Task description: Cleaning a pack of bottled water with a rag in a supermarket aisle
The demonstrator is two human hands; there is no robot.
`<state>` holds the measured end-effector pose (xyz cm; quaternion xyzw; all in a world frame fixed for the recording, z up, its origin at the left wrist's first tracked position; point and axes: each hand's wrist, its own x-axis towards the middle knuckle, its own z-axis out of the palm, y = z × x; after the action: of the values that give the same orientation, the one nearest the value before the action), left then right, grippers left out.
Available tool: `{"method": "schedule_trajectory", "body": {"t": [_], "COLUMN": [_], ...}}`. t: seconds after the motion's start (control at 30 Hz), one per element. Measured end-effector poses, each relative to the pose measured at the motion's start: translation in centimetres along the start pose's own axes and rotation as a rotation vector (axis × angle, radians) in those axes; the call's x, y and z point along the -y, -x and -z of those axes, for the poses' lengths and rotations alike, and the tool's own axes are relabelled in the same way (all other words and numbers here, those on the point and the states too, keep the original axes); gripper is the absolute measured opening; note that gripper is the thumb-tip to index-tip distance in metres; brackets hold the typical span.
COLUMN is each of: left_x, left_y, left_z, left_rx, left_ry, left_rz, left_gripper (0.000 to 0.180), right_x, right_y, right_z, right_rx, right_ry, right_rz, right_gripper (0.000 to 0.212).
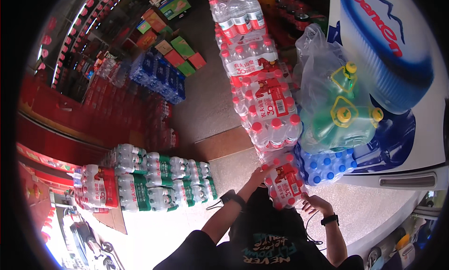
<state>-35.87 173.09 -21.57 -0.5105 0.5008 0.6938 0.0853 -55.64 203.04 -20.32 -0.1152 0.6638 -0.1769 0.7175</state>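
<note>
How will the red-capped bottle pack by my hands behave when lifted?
The bottle pack is probably heavy for its size, with several bottles bundled closely. Its glossy wrap may feel slippery. It could flex slightly, since that wrap seems to bind separate bottles.

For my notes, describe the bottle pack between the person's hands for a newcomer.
Follow the stack of red-capped packs down to its lower end. The red-printed pack is between the left hand and right hand. Red caps separate it from the blue-capped pack alongside; the hands, from the stack.
</note>
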Motion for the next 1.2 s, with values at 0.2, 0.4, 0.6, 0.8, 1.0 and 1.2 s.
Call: {"method": "schedule_trajectory", "body": {"t": [0.2,0.4,0.6,0.8,1.0,1.2], "left_x": [0.7,4.1,10.1,16.8,14.2,7.1], "left_y": [0.5,-0.6,-4.2,-7.7,-12.1,-23.0], "left_z": [-0.3,6.0,19.3,34.2,45.3,54.7], "left_rx": [0.038,0.316,0.437,0.201,0.091,0.017], "left_ry": [-0.007,0.024,0.032,0.207,0.288,0.15], "left_rz": [-0.046,0.018,-0.011,0.118,0.02,0.001], "left_gripper": [0.109,0.095,0.092,0.041,0.035,0.028], "right_x": [-0.9,-4.0,-8.3,12.4,36.9,54.7], "right_y": [-0.1,-0.2,1.4,-2.1,-10.2,-19.9], "right_z": [-1.1,-4.1,-10.1,-13.8,-14.2,-14.9], "right_rx": [-0.137,-0.161,-0.217,-0.262,-0.252,-0.175], "right_ry": [-0.064,-0.141,-0.163,-0.081,0.098,0.215], "right_rz": [0.038,0.07,-0.126,-0.215,-0.009,0.073], "right_gripper": [0.101,0.083,0.088,0.066,0.064,0.062]}}
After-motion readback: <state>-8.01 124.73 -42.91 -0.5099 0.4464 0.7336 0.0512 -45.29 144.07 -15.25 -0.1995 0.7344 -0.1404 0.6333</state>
